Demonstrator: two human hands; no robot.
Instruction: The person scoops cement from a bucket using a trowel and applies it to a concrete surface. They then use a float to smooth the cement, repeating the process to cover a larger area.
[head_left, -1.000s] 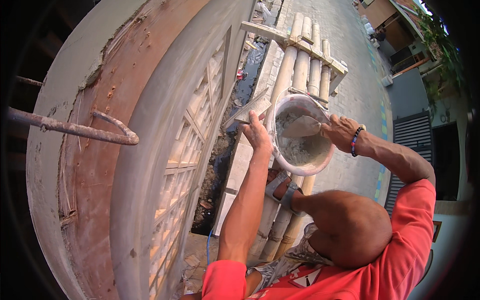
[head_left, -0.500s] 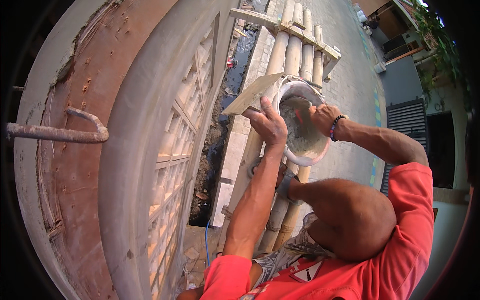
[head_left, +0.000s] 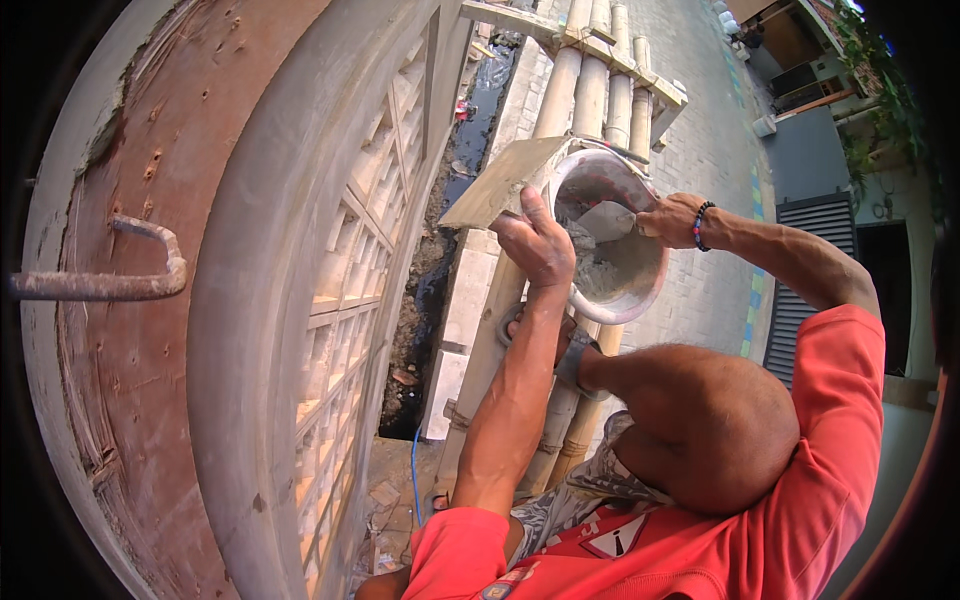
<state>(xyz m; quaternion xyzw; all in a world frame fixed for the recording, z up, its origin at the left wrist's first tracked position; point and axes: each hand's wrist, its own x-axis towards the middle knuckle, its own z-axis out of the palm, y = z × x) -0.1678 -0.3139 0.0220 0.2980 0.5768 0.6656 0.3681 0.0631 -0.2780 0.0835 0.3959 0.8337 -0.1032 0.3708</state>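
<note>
1. A person in a red shirt (head_left: pixel 640 560) works over a round, pale-rimmed bucket (head_left: pixel 606 313) on a platform of bamboo poles (head_left: pixel 560 95), with grey mortar (head_left: pixel 596 274) inside.
2. The left hand (head_left: pixel 541 245) is clamped on the near edge of a flat, light-coloured board (head_left: pixel 500 190), thumb on top; the grip underneath is hidden. The tilted board sits just beside the bucket's left side.
3. The right hand (head_left: pixel 675 220), a beaded bracelet (head_left: pixel 703 226) at its wrist, is closed around the handle end of a trowel (head_left: pixel 607 221). The blade lies within the bucket's mouth, above the mortar; whether it touches the mix cannot be told.
4. A sandalled foot (head_left: pixel 574 362) rests on the poles near the bucket, below a bent knee (head_left: pixel 730 430).
5. To the left, a lattice panel (head_left: pixel 340 290) flanks a dark drainage channel (head_left: pixel 400 390), while a rusty bent rod (head_left: pixel 100 287) juts across a reddish-brown surface (head_left: pixel 150 190).
</note>
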